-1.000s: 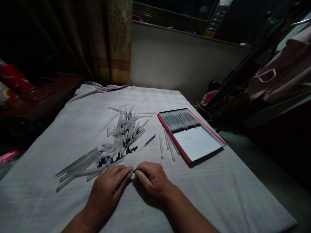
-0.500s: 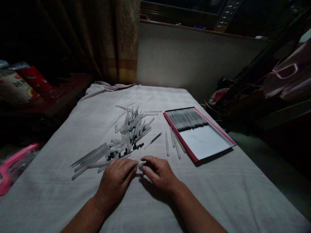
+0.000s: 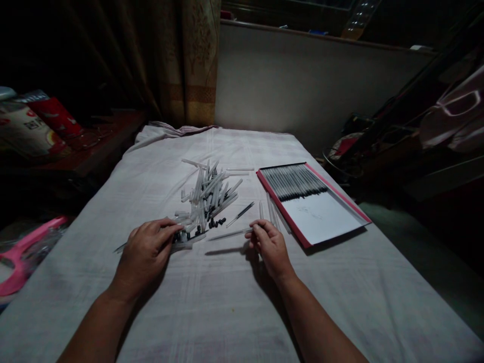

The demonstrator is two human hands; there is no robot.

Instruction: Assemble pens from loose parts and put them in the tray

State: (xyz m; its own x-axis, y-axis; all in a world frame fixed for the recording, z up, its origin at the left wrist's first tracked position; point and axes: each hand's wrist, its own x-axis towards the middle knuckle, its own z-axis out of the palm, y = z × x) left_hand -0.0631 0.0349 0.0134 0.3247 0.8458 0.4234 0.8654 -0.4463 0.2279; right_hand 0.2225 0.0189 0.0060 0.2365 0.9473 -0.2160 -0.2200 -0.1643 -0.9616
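Note:
My right hand (image 3: 268,244) pinches a slim, translucent pen (image 3: 230,234) between thumb and fingers. The pen is raised over the cloth, its thin end pointing left and its shadow lying below. My left hand (image 3: 147,252) reaches over the near left side of a heap of clear pen barrels (image 3: 212,191), its fingers partly spread. Its fingertips are at small black pen plugs (image 3: 184,236), and the hand hides part of the heap. Some more black plugs (image 3: 217,222) lie between the hands. A dark-filled refill (image 3: 241,214) rests just beyond the right hand.
A red-edged box lid (image 3: 287,212) at the right holds a row of black-tipped pens (image 3: 295,181) on white. Loose clear barrels (image 3: 273,212) lie along its left side. A pale cloth (image 3: 212,312) covers the table. A pink-handled item (image 3: 22,257) is at the far left.
My hands have moved apart. The left has gone left and forward onto the heap; the right has moved right and forward, carrying the pen. The camera view has shifted slightly.

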